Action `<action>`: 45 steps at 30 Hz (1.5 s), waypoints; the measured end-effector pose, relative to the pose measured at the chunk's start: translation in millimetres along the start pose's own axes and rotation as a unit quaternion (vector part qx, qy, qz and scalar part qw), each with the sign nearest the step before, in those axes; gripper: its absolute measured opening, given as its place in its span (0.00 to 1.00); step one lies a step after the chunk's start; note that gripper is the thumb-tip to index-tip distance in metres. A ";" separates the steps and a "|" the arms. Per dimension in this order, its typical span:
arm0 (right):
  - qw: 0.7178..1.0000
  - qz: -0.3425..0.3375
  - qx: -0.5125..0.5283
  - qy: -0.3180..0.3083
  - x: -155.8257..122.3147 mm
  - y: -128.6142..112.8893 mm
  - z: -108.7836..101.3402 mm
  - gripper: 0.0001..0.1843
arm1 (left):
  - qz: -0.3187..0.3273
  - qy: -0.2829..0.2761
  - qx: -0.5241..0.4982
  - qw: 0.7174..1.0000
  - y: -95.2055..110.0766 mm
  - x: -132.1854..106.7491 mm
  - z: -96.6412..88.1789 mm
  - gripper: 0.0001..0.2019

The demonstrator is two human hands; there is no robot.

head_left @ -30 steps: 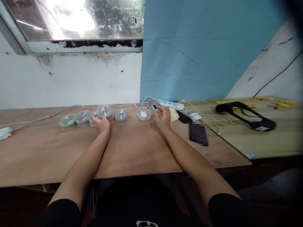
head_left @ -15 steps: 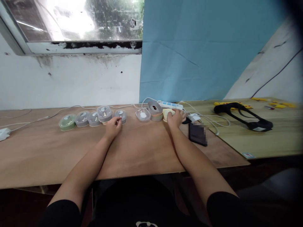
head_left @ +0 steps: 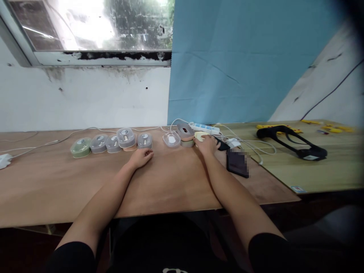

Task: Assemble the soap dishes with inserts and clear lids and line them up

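Observation:
My left hand lies open on the plywood table, just in front of a clear round plastic container and touching nothing else. To its left runs a row of similar lidded containers, including a green-tinted one, a grey one and a taller clear one. My right hand is over a cream-coloured rounded piece, fingers on it. Beside that piece stand a grey and peach stacked case and a clear dish with a white centre.
A white power strip and tangled white cables lie behind my right hand. A dark phone lies to its right, near a white charger. On the paler table sit a black strap device and yellow pieces.
My left hand has drawn back from the containers toward me and lies flat. My right hand has moved right and onto the cream-coloured piece, which now sits further left.

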State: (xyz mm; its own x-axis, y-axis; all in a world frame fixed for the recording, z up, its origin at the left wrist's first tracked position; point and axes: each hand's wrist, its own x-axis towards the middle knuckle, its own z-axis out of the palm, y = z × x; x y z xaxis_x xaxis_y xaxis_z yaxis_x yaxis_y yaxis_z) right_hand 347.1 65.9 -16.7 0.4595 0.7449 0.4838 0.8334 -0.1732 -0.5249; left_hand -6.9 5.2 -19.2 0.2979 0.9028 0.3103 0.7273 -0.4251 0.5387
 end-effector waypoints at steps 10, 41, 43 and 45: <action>0.997 -0.011 0.034 0.068 3.6 5.0 4.8 0.21 | -0.008 -0.008 0.017 1.000 -2.9 1.3 2.4 0.18; 0.858 -0.245 0.434 0.122 -51.7 -57.3 -19.6 0.38 | 0.050 0.092 -0.022 0.994 3.8 -0.7 2.5 0.40; 0.859 -0.274 0.432 -0.004 -70.8 -66.9 -15.0 0.40 | 0.065 0.101 -0.023 0.992 6.4 -2.0 2.5 0.42; 0.859 -0.288 0.411 -0.099 -85.7 -74.5 -10.0 0.39 | 0.080 0.094 -0.008 0.992 9.8 -3.6 1.6 0.36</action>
State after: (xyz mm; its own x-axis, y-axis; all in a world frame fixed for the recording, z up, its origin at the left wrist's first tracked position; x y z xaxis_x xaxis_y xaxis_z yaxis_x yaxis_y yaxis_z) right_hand 248.7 8.5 -12.0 -0.0849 0.6639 0.7430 0.3691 0.7136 -0.5954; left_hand 0.2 -2.1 -16.3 0.2866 0.7959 0.5332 0.6703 -0.5643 0.4820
